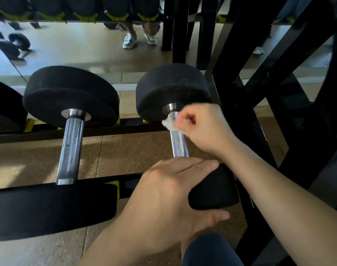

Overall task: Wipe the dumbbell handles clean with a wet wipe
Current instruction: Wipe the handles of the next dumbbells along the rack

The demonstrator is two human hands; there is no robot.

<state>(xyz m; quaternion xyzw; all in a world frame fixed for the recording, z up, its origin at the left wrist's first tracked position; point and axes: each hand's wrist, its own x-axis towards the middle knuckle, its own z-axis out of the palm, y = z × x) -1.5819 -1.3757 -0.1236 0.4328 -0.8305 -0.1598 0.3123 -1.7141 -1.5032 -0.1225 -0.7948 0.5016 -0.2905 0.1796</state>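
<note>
The dumbbell [184, 83] being cleaned lies across the two rails of the rack [106, 131] at the rack's right end, close against the black upright frame [240, 96]. The right hand [200, 129] has its fingers clenched on a crumpled wet wipe [168, 124], pressed to the knurled handle [180, 144] at its far end, just beside the collar of the far weight [156, 96]. The left hand [167, 192] clasps the near weight [215, 191] — fingers laid over the top, thumb underneath — which looks like a steadying hold. To do this pass well, I judge the wipe should wrap as far round the bar as it will go and be drawn the full length toward the near weight, with a twist so the knurling gets scrubbed. The left hand could roll the dumbbell a little to bring the underside up. A small wad covers little, so opening it out would help. The second dumbbell [70, 146], just to the left on the same rails, shows a bare handle; whether it is clean I cannot tell. The left hand hides the near end of the handle being wiped, and the bar's underside is out of sight. How much wipe sits inside the fist is unclear — that area is blurred. A third weight is cut off at the rack's left end.
</note>
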